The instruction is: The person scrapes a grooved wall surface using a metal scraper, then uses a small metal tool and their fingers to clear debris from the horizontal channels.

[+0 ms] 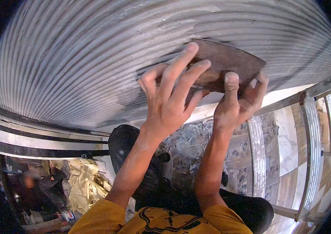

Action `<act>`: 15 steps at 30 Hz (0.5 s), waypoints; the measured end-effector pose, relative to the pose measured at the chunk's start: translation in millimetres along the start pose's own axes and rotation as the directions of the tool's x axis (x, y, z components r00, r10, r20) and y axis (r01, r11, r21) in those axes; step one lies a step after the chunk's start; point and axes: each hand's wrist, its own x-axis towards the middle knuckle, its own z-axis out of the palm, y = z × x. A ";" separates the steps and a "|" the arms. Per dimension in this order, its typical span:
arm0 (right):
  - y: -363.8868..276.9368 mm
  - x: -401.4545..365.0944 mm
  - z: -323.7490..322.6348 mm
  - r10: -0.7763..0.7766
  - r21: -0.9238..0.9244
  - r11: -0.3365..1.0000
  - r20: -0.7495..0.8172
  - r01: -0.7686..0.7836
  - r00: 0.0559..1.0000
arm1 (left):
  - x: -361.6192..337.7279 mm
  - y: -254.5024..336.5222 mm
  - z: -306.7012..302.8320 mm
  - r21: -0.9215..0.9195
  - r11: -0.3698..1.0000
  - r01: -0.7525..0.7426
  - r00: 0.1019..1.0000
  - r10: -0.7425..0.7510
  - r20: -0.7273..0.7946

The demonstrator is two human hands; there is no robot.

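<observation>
Both hands up at a ribbed grey plaster surface that curves overhead.

Metal scraper blade: flat, dark, rust-stained, its upper edge laid against the ridges.

Left hand: fingers spread and straight, tips pressed flat on the blade's left part. It is not closed round the blade, which lies under and beyond the fingertips.

Right hand: pinches the blade's lower right edge, thumb upright on the near face and the other fingers wrapped behind at the right corner. The blade stands above this grip.

Below: yellow shirt, black trousers.

Metal scaffold rails to the right.

Another person sits low on the left beside pale crumpled sheeting.
</observation>
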 end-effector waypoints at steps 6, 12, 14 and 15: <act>3.1 -1.6 -7.3 0.009 0.032 0.999 0.013 -0.010 1.000 | 0.5 3.6 3.8 -0.033 0.999 0.024 0.998 -0.026 -0.065; 4.0 -6.3 -7.1 0.012 0.086 0.996 -0.054 -0.008 0.998 | -0.1 0.4 5.3 0.038 0.998 -0.055 0.998 0.056 -0.020; 4.0 -6.4 -6.0 -0.008 0.082 0.997 -0.044 0.012 0.999 | -1.1 -0.7 6.4 0.055 0.996 -0.074 0.997 0.075 -0.012; 4.5 -6.6 -5.4 0.009 0.066 0.998 -0.037 -0.007 0.999 | -1.2 -0.5 8.4 0.019 0.999 -0.046 0.998 0.047 -0.040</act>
